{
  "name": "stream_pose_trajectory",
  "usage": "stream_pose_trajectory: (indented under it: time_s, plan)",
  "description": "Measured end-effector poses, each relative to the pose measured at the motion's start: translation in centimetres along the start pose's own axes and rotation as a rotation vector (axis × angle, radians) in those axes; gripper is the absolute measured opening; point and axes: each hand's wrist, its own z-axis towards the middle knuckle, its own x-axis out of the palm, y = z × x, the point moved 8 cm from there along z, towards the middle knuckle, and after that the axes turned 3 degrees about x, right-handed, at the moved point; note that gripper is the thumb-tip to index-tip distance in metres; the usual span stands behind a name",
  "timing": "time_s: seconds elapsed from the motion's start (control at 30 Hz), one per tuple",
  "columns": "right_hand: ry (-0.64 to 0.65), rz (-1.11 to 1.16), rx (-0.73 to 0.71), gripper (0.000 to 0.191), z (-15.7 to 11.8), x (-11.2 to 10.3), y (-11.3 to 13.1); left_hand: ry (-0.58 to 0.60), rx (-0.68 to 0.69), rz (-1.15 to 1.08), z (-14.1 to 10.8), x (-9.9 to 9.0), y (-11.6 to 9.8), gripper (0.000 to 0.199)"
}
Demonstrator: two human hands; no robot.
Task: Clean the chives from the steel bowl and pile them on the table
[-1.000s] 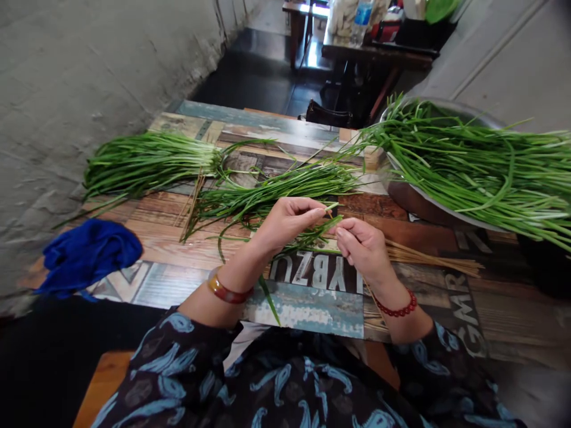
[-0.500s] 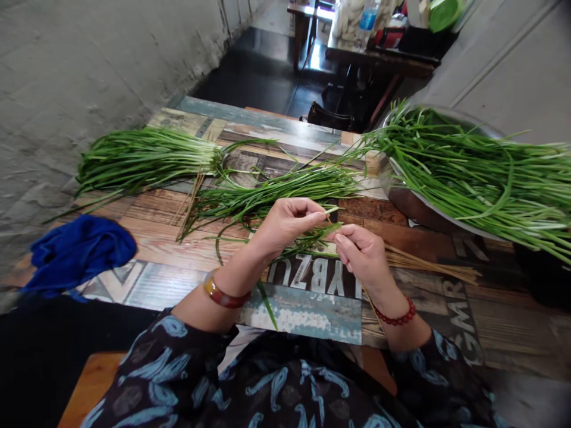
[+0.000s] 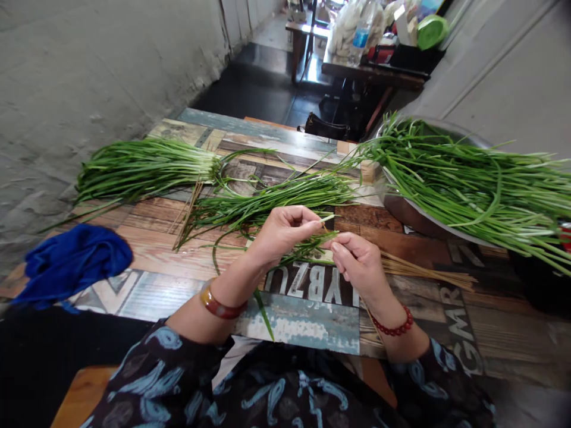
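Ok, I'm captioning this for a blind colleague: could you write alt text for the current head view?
A left hand pinches garlic chives beside a right hand seemingly holding a thin skewer, over a patchwork wood-look table. More chives lie beyond and overflow a metal bowl at right; a blue cloth lies left.

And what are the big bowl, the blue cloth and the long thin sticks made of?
Big bowl: probably polished metal; its curved side looks reflective. Blue cloth: soft-looking, dull fabric, since it crumples in folds. Long thin sticks: likely bamboo or wood, seemingly unpainted, judging by their tan colour.
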Motion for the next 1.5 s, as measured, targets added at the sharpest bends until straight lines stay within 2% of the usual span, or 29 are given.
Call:
stream_pose_trajectory:
  time_s: [0.3,0.7,1.33,1.5]
  plan:
    - [0.004,0.004,-0.014,0.02,-0.1,-0.1,-0.6,0.024,-0.02,-0.025,-0.1,0.3,0.1,0.021]
    - [0.002,0.055,-0.005,0.018,-0.1,0.1,-0.5,-0.007,-0.018,-0.017,-0.3,0.2,-0.1,0.024]
    - [-0.065,0.082,-0.035,0.017,-0.3,0.5,-0.7,-0.027,0.245,0.333,-0.6,0.3,-2.2,0.015]
    - [-0.055,0.119,-0.027,0.019,-0.2,0.5,-0.9,0.005,0.249,0.326,-0.5,0.4,-2.0,0.017]
